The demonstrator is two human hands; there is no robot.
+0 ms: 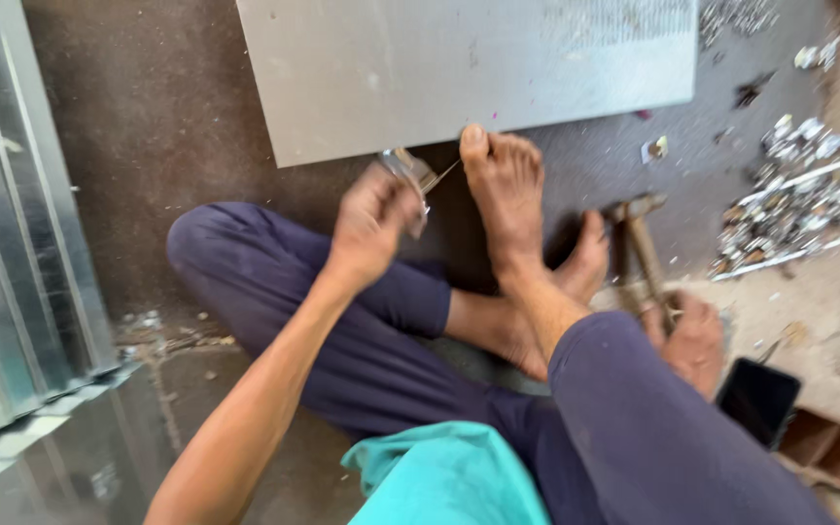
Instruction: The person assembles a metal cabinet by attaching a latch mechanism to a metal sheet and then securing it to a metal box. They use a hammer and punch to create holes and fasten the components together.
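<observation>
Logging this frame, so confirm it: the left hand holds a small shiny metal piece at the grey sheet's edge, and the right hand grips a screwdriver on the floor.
Wrong on the tool. The head view shows the right hand gripping a wooden-handled hammer, not a screwdriver. The rest stands.

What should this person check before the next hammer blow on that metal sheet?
1. Left hand grips the small metal piece: ok.
2. Piece touches the sheet edge: cannot tell, blurred.
3. Right hand holds the hammer: ok.
4. Bare foot away from the piece: not ok, toes right beside it.
5. Floor free of sharp scraps: not ok, a pile lies near the hammer.
</observation>
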